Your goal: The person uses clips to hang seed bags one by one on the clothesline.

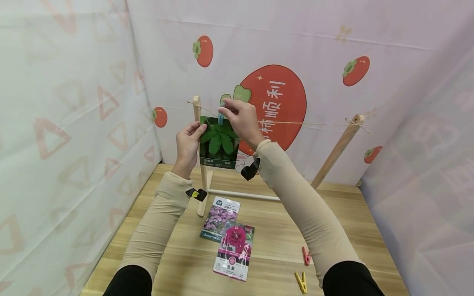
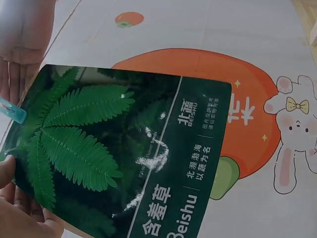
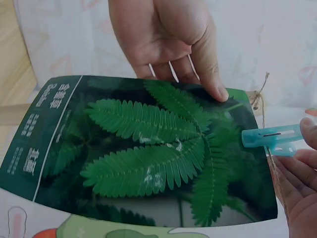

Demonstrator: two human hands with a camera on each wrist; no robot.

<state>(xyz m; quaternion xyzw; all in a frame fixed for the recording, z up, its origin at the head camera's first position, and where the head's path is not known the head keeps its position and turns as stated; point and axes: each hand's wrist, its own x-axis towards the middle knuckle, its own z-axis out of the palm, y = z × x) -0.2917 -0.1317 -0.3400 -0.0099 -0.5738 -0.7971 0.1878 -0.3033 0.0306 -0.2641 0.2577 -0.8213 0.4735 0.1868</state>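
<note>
A green seed packet [image 1: 219, 144] with a fern-like leaf picture hangs upright at the string [image 1: 307, 123]. My left hand [image 1: 188, 144] pinches its left edge near the upper corner, thumb in front and fingers behind. With thumb and fingertips my right hand [image 1: 242, 119] pinches a blue clothespin [image 1: 220, 119] at the packet's top edge. In the right wrist view the clothespin [image 3: 270, 136] overlaps the packet's top and the twine [image 3: 277, 188]. The left wrist view shows the packet [image 2: 99, 144] large, with the clothespin's tip [image 2: 14, 111] over its top edge.
Wooden posts [image 1: 197, 107] [image 1: 338, 152] carry the string, with a white rod [image 1: 244, 195] low between them. Two flower seed packets, one purple [image 1: 220, 216] and one magenta [image 1: 234, 250], overlap on the table [image 1: 177, 255]. A red clothespin [image 1: 306, 256] and a yellow clothespin [image 1: 301, 282] lie at right.
</note>
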